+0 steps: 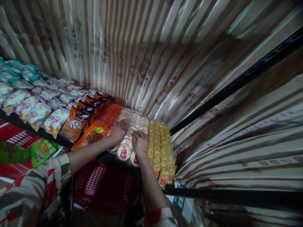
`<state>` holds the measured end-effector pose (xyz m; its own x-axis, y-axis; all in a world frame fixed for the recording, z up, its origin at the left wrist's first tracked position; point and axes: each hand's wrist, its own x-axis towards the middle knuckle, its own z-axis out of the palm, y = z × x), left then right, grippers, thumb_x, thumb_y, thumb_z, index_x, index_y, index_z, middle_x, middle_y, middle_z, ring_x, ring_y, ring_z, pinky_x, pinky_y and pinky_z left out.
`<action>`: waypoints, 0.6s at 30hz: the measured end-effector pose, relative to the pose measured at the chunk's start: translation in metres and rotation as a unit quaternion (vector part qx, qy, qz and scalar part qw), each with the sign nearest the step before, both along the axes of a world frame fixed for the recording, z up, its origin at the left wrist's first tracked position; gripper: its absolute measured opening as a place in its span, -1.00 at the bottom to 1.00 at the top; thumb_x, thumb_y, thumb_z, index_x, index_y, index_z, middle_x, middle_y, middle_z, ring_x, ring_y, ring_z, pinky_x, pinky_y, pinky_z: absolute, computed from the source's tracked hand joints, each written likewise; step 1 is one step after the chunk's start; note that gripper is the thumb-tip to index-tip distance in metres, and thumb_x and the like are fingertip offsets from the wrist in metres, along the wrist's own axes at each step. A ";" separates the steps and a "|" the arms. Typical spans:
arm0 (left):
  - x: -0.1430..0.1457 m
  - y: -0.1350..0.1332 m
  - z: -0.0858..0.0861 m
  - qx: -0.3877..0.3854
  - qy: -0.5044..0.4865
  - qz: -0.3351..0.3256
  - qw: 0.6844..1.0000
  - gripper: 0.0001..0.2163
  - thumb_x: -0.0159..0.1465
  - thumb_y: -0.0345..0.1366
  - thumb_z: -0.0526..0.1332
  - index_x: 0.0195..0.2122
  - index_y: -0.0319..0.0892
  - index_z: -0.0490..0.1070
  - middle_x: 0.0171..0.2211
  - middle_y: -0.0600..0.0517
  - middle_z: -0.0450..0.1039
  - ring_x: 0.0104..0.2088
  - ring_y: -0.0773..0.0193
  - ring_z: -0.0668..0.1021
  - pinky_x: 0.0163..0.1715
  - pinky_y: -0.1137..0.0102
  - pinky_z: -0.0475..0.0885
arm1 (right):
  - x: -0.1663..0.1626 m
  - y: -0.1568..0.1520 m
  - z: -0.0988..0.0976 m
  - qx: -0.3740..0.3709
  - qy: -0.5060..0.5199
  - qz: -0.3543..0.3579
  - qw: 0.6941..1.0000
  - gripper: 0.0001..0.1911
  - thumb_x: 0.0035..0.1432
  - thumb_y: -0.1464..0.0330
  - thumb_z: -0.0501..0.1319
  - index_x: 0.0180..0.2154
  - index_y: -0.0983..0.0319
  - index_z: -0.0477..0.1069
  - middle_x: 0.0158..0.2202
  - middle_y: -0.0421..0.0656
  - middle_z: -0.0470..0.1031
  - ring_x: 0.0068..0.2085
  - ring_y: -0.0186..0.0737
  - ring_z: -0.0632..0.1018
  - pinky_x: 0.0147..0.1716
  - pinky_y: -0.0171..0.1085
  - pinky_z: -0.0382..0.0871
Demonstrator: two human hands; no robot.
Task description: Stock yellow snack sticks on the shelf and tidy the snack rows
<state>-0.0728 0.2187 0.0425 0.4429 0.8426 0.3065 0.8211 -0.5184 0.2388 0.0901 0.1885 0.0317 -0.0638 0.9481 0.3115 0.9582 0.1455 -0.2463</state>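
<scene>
Rows of white round wrapped cakes (124, 151) stand on the shelf, with red labels on the front ones. My left hand (119, 130) lies on the left side of these rows, its fingers bent over the wrappers. On the right side, my right hand (140, 142) has its fingers curled down onto the same cakes. Both hands are closed against the packs; the fingertips are partly hidden. Just right of my right hand stand rows of yellow wrapped cakes (157, 145). Left of my left hand is a flat orange snack packet (101, 126).
Orange and black snack bags (75, 123) and many white snack bags (33, 108) fill the shelf leftward. Below are a red basket (94, 179) and a green packet (42, 151). A black bar (227, 88) slants across the striped plastic sheeting (142, 47) behind.
</scene>
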 end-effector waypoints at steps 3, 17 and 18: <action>0.003 0.009 -0.005 -0.002 0.015 -0.023 1.000 -0.78 0.26 -0.42 0.05 -0.17 -0.28 0.47 0.09 -0.17 0.30 0.21 -0.02 0.13 0.14 0.10 0.08 | 0.002 0.008 0.002 -0.005 -0.018 -0.007 1.000 -0.67 0.25 0.38 0.03 -0.03 0.21 0.47 -0.13 -0.07 0.47 -0.07 -0.14 0.34 0.01 -0.22 0.15; 0.013 0.033 -0.011 -0.022 0.074 -0.023 0.997 -0.76 0.23 -0.49 0.03 -0.22 -0.37 0.48 -0.06 -0.21 0.40 0.15 -0.01 0.23 0.14 0.15 0.11 | 0.010 0.029 0.008 -0.047 -0.055 0.006 0.997 -0.75 0.21 0.35 0.09 -0.16 0.18 0.51 -0.17 -0.11 0.52 -0.11 -0.15 0.41 0.00 -0.24 0.13; 0.013 0.033 -0.011 -0.023 0.075 -0.026 0.997 -0.76 0.23 -0.49 0.03 -0.20 -0.37 0.47 -0.06 -0.21 0.40 0.15 -0.01 0.23 0.14 0.15 0.11 | 0.010 0.030 0.009 -0.052 -0.053 0.009 0.997 -0.75 0.21 0.35 0.10 -0.17 0.17 0.52 -0.17 -0.12 0.53 -0.10 -0.15 0.41 0.00 -0.25 0.13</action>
<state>-0.0598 0.2520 0.0320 0.5245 0.8289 0.1947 0.8214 -0.5528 0.1407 0.1006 0.2186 0.0410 -0.1077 0.9736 0.2013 0.9773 0.1408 -0.1586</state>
